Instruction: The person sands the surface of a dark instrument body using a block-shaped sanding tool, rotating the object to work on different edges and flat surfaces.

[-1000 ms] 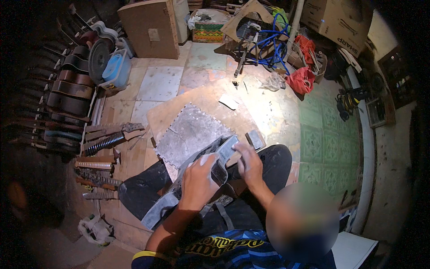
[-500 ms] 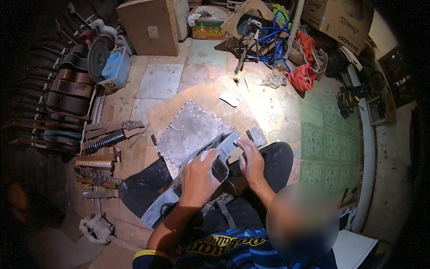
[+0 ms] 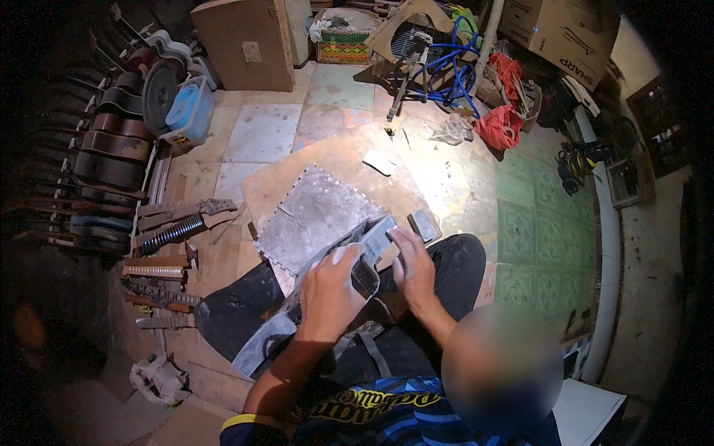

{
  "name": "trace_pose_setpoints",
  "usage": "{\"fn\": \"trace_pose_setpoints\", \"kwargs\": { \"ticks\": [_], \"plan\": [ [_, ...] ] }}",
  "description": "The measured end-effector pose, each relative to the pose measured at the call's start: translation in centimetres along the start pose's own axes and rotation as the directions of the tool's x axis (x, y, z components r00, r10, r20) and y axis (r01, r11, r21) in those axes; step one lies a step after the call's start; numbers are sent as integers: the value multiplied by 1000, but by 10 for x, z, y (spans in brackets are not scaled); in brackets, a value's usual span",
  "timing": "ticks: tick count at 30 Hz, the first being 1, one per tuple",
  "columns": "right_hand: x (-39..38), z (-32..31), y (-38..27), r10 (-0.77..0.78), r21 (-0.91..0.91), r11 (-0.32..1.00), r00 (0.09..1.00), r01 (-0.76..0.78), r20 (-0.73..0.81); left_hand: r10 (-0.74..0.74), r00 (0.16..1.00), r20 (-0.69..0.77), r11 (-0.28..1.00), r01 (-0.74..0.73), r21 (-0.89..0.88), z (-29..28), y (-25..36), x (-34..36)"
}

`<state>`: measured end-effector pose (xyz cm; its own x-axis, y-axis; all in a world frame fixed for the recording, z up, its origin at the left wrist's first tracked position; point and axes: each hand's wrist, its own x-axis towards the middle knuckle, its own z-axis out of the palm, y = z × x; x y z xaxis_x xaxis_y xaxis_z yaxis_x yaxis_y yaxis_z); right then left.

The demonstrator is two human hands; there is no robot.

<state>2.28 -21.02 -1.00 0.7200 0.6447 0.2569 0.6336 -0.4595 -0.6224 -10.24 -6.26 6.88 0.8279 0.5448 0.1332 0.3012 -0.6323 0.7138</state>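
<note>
Left hand: grip clamped over the waist of a grey curved workpiece, which lies aslant across the lap. Right hand: fingers bent at the workpiece's upper end; whether they pinch anything cannot be told. Just beyond: one grey mat, interlocking edge, on a brown board; one small grey block, near the right knee; one pale pad, farther out. Floor, left: several guitar necks.

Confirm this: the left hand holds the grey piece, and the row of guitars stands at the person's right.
Wrong side: the row of guitars stands at the person's left, as the head view shows. The left hand holds the grey piece.
</note>
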Motion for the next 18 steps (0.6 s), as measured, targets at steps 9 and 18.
{"fn": "trace_pose_setpoints", "kwargs": {
  "ticks": [9, 18],
  "plan": [
    [-9, 6, -13, -105, 36, 994, 994, 104, 20, -64, 998, -7, 998, 64, -3, -6, 2, 4],
    [-11, -3, -30, -111, 69, 992, 987, 103, 118, -91, 996, 6, 996, 90, 19, -10, -4, 5]
  ]
}}
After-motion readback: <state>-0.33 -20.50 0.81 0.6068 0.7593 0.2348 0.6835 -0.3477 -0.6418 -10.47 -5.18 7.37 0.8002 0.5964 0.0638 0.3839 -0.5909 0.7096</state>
